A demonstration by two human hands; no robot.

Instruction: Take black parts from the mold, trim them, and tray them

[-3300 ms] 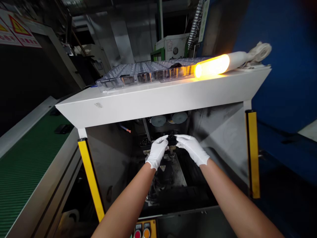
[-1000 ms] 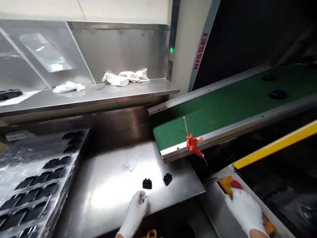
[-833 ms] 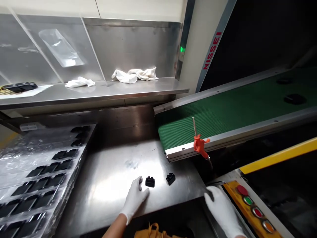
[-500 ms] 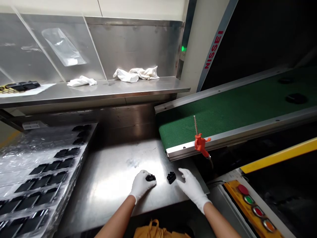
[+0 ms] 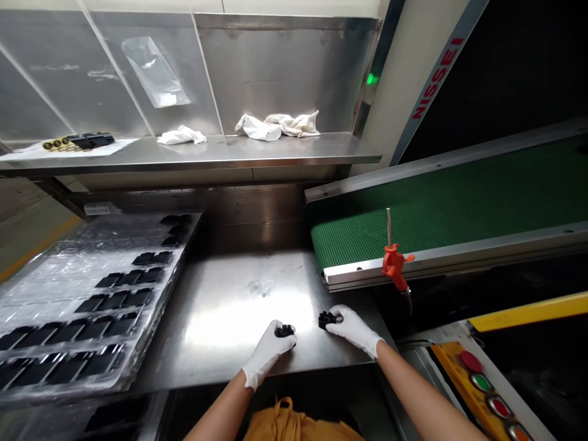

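Observation:
My left hand [image 5: 270, 348], in a white glove, is closed around a small black molded part [image 5: 284, 331] over the front of the steel table [image 5: 215, 306]. To its right, my gloved right hand [image 5: 353, 329] grips a second black molded part [image 5: 327, 319] between thumb and fingers. Both parts have knobbly upper sides; their finer shape is too small to make out. A gap of bare steel lies between the two hands. On the left, a clear plastic tray [image 5: 59, 257] holds rows of flat black parts [image 5: 114, 300] in its pockets.
A green conveyor belt [image 5: 362, 223] slopes down from the right, with an orange air gun [image 5: 394, 266] hanging at its edge. A button panel [image 5: 487, 392] stands at lower right. White cloths [image 5: 280, 125] lie on the back shelf [image 5: 257, 156].
My right hand has taken hold of the black part that lay on the table. My left hand keeps its part. The view has swung left, and the dark pieces on the belt are out of sight.

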